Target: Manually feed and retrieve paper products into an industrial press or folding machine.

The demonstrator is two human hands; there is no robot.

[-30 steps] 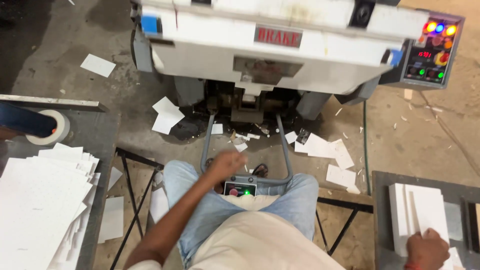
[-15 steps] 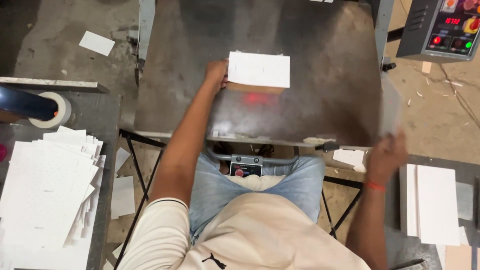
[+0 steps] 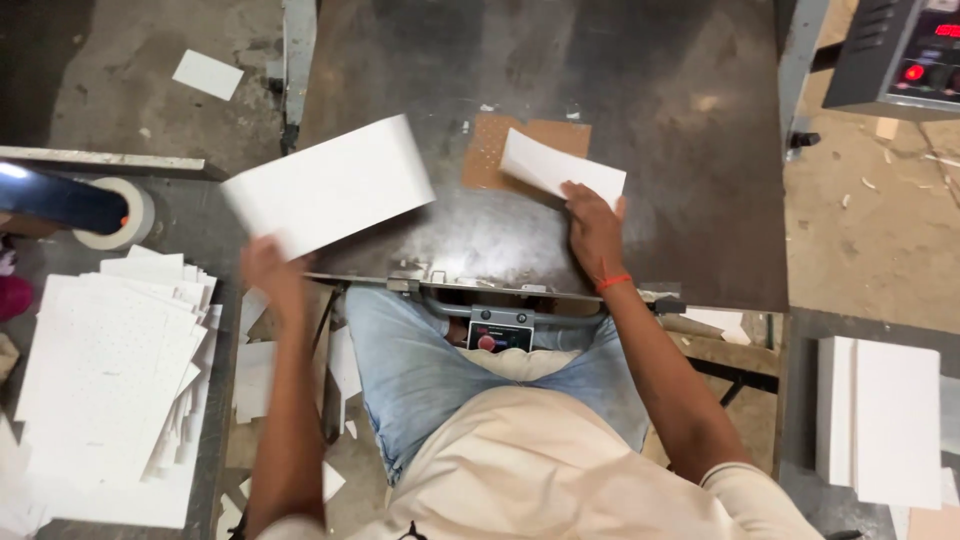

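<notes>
We see matt white card sheets [image 3: 330, 185], a worn, scuffed metal plate [image 3: 660, 110], and perhaps cardboard, the brown patch [image 3: 490, 150] at twelve o'clock.

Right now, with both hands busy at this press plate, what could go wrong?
The right hand presses a small white sheet onto the brown pad in the middle of the metal plate; fingers there could be caught if the machine cycles. The left hand holds a larger white sheet by one corner, blurred and tilted, so it may slip. The stack of sheets on the left is fanned out and could slide off.
</notes>
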